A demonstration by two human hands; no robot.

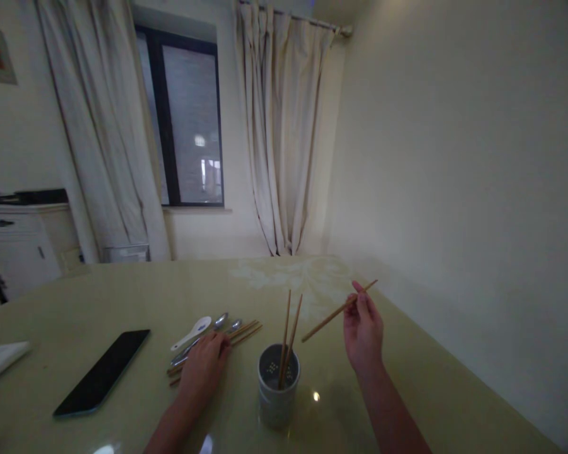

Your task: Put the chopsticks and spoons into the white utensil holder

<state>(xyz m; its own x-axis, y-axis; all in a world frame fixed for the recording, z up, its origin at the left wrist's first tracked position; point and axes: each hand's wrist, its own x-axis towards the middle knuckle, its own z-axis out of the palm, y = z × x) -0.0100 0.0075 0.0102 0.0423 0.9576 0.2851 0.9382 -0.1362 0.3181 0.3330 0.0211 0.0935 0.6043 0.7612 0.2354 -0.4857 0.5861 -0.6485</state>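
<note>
Our right hand (362, 333) pinched a chopstick (337, 313) near its upper end; our left hand (203, 369) lay flat, fingers loose, on the cutlery (227, 328).

Right hand (362, 331) pinches chopstick (337, 312); left hand (202, 369) on cutlery (218, 331).

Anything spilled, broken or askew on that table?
Nothing stands out. Two chopsticks stand in the holder, the right hand holds one chopstick, and the left hand rests on the spoons and chopsticks lying flat. The phone lies intact.
</note>
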